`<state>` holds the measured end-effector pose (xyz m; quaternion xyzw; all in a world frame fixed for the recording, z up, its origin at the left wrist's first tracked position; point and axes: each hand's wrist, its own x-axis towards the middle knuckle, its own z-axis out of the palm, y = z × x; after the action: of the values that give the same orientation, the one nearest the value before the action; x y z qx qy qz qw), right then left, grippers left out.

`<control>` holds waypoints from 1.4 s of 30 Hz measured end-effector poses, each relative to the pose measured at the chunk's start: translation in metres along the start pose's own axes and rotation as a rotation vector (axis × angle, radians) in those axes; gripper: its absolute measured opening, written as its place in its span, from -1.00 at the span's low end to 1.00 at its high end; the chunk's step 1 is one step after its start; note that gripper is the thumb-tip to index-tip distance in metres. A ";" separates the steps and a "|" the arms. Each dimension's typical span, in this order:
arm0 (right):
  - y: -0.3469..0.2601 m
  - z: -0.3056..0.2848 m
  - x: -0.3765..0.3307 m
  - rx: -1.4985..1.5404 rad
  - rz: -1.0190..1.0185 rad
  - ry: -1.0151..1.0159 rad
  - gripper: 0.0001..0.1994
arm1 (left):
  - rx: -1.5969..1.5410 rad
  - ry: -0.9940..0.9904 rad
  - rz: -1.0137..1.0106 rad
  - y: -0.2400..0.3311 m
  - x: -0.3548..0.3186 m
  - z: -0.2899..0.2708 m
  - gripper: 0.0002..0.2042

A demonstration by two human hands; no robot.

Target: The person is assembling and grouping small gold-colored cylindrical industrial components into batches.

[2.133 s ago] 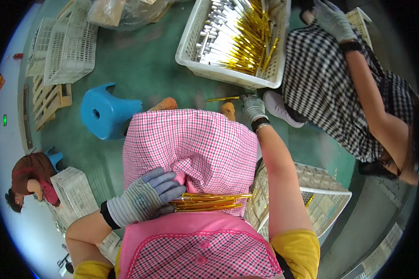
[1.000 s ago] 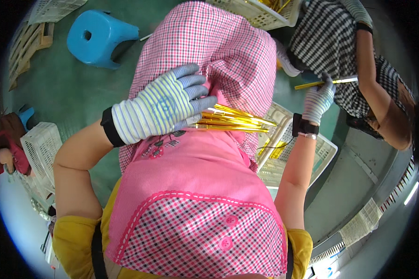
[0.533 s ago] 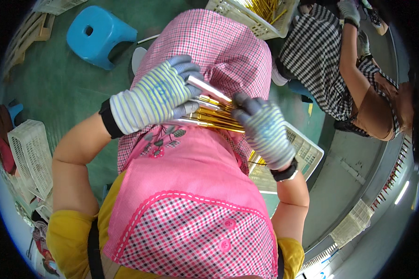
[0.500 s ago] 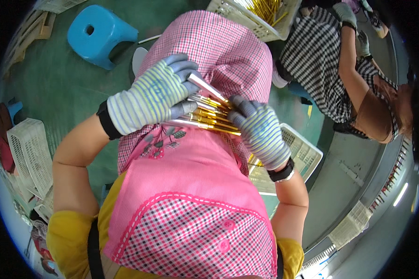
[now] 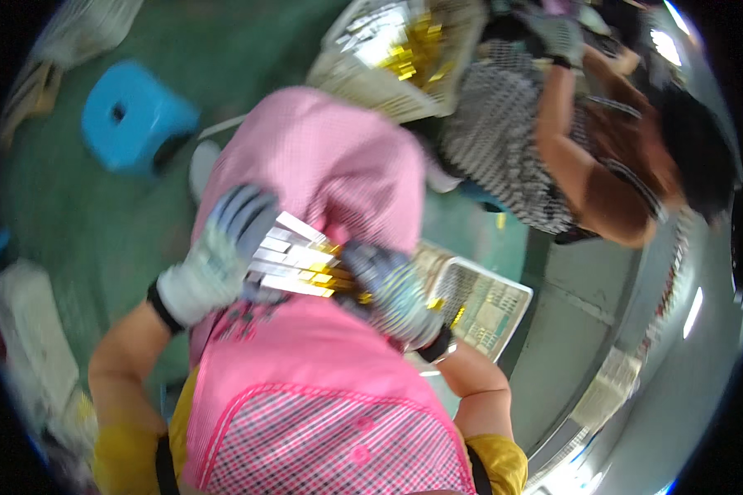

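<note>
A bundle of slim silver-and-gold rods [image 5: 293, 257] lies across my lap, over the pink apron [image 5: 305, 346]. My left hand [image 5: 223, 252], in a striped knit glove with grey fingers, is closed around the silver ends. The gold ends are in my right hand [image 5: 392, 289], gloved the same way, its fingers wrapped round them. Several rods show side by side between the two hands. Motion blur hides their fine detail, and the right fingers cover the gold tips.
Ahead stands a cream crate [image 5: 338, 78] holding gold and silver rods. Another crate [image 5: 516, 309] with a few gold pieces sits by my right forearm. A blue stool [image 5: 136, 115] is at the far left. To the right, a co-worker [image 5: 582, 157] in a checked garment sits.
The whole view has shifted, so my hands and lap appear further left and the far crate shows more. The rods now lie more evenly side by side, still between both hands.
</note>
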<state>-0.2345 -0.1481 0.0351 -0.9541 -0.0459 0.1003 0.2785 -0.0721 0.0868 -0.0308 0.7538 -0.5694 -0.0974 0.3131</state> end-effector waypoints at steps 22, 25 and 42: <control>0.003 0.036 -0.025 -0.322 0.067 0.121 -0.32 | 0.503 -0.498 0.216 0.026 0.058 0.016 -0.22; 0.001 0.039 -0.031 -0.308 0.057 0.084 -0.33 | 0.530 -0.416 0.202 0.036 0.048 -0.019 -0.25; -0.007 0.033 -0.008 -0.354 0.065 0.118 -0.31 | 0.325 -0.119 0.081 0.036 0.015 0.010 -0.72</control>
<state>-0.2501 -0.1264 0.0127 -0.9934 -0.0154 0.0436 0.1049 -0.1005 0.0640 -0.0148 0.7640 -0.6249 -0.0356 0.1566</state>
